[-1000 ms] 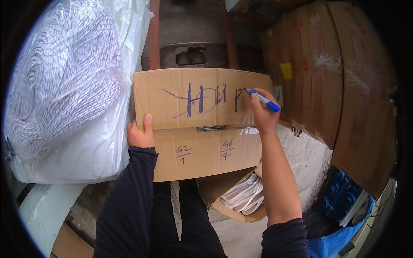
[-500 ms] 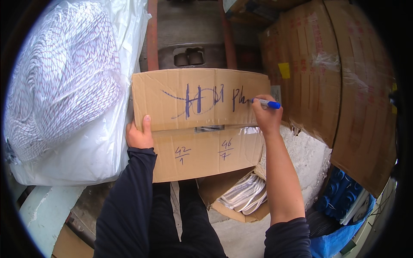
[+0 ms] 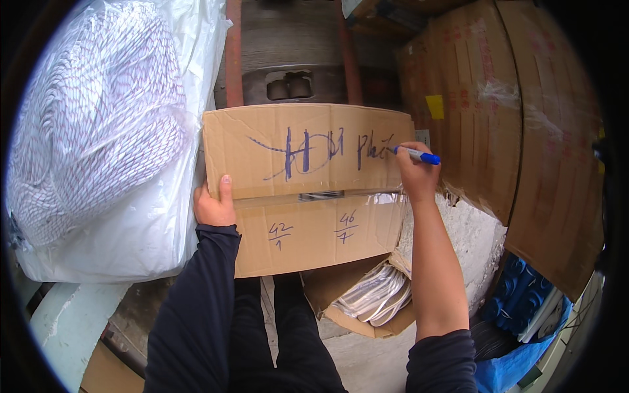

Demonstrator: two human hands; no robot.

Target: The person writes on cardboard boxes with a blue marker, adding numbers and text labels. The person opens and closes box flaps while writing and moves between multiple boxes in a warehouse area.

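Observation:
In front of me is a brown cardboard box (image 3: 308,255) with dark blue handwriting on both top flaps. A narrow gap runs between the flaps, partly under clear tape. My left hand (image 3: 215,202) grips the box's left edge, thumb on top and the other fingers mostly hidden at the side. Near the upper right corner, my right hand (image 3: 418,171) is closed around a white marker pen (image 3: 418,155) with a blue end. The pen's tip meets the far flap at the end of the written line.
At the left lies a big coil of white flecked rope (image 3: 105,111) in clear plastic. Large taped cartons (image 3: 458,85) stand at the right. Below the box, an opened carton (image 3: 314,288) holds white bundled strips. A blue bag (image 3: 504,370) with blue parts sits lower right.
My right hand has moved slightly right with the marker pen, and more blue strokes now stand at the end of the line. My left hand keeps its hold on the box.

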